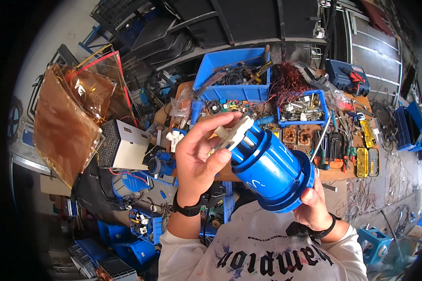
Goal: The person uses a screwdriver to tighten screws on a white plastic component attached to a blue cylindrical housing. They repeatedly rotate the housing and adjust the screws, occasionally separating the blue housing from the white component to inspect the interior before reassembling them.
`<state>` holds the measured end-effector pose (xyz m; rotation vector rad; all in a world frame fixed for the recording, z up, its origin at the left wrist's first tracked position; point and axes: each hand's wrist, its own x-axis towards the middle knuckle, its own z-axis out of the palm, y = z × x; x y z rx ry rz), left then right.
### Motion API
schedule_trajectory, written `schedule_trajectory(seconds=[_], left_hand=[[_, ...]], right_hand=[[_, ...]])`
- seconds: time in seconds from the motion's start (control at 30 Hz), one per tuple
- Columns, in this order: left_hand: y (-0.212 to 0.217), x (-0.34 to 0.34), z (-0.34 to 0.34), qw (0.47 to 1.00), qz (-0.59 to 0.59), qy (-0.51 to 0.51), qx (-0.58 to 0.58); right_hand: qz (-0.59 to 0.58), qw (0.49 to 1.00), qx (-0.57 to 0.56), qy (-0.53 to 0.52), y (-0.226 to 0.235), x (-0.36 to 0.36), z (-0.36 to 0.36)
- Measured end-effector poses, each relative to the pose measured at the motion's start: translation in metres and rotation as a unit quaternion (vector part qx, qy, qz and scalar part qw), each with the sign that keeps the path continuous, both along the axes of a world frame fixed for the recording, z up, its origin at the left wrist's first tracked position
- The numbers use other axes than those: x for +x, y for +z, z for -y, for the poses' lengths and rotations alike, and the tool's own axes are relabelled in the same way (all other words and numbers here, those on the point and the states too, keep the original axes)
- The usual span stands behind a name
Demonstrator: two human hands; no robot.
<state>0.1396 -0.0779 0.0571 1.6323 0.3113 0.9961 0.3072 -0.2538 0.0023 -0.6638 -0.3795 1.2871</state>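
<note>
In front of my chest is a large blue industrial plug housing [269,166], tilted with its narrower end up and to the left. White handwritten marks show on its side. My right hand [314,208] grips its wide flanged end from below, thumb on the rim. My left hand [199,157] pinches a cream plastic insert [237,136] at the upper end, thumb below and fingers curled over the top. Metal pins show between insert and housing. Whether the two parts are joined cannot be seen.
Beyond my hands, a wooden workbench [340,174] bears a blue bin [239,95] of cables and tools, a smaller blue tray [304,122] of metal parts, screwdrivers, pliers and a yellow bit set [362,162]. Large brown sheets [65,126] stand left. Blue crates [136,253] sit lower left.
</note>
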Motion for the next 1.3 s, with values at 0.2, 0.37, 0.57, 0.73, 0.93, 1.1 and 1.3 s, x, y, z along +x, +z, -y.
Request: schedule_trajectory(seconds=[0.2,0.37,0.57,0.73,0.93,1.1,1.3], left_hand=[[-0.006,0.001,-0.002,0.995,0.043,-0.049,-0.081],[-0.011,0.01,0.003,0.979,0.077,-0.069,-0.174],[-0.017,0.016,0.01,0.965,0.093,-0.067,-0.234],[-0.019,0.023,0.02,0.973,0.056,-0.03,-0.222],[-0.025,0.029,0.032,0.965,0.044,-0.082,-0.246],[-0.027,0.031,0.039,0.953,0.022,-0.095,-0.289],[-0.026,0.035,0.041,0.976,-0.019,-0.067,-0.206]], right_hand=[[-0.017,1.0,-0.011,0.012,0.0,0.002,-0.001],[-0.045,0.998,-0.02,0.035,0.0,0.006,-0.002],[-0.057,0.997,-0.025,0.044,-0.002,0.012,-0.002],[-0.044,0.998,-0.024,0.038,-0.003,0.014,-0.003],[-0.018,0.999,-0.02,0.032,-0.004,0.016,-0.006],[-0.02,0.999,-0.019,0.04,-0.007,0.018,-0.01],[-0.015,0.999,-0.012,0.041,-0.019,0.019,-0.015]])
